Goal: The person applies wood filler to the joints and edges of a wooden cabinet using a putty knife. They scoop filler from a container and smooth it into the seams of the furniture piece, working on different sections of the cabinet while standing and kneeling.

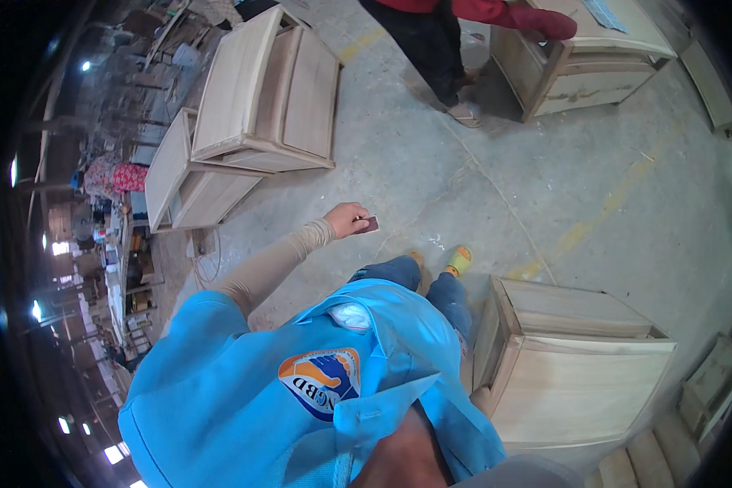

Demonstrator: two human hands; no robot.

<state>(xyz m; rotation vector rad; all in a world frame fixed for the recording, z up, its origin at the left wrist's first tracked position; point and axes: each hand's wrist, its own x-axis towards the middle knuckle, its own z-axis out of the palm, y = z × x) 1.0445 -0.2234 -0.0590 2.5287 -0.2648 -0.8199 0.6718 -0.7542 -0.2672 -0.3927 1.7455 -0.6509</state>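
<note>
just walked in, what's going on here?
A person in a blue shirt holds a small dark reddish piece in the left hand, out over the concrete floor. The right hand can't be made out clearly. One wooden cabinet stands close on the right. Farther off, someone in a red top is at another cabinet.

The pad [371, 224] is maroon (the shirt [211, 390] bright blue).

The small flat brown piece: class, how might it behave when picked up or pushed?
The brown piece is probably light: the left hand pinches it at one end. It seems fairly stiff, since its free part shows no clear sag. Being flat, it would likely slide rather than roll.
</note>
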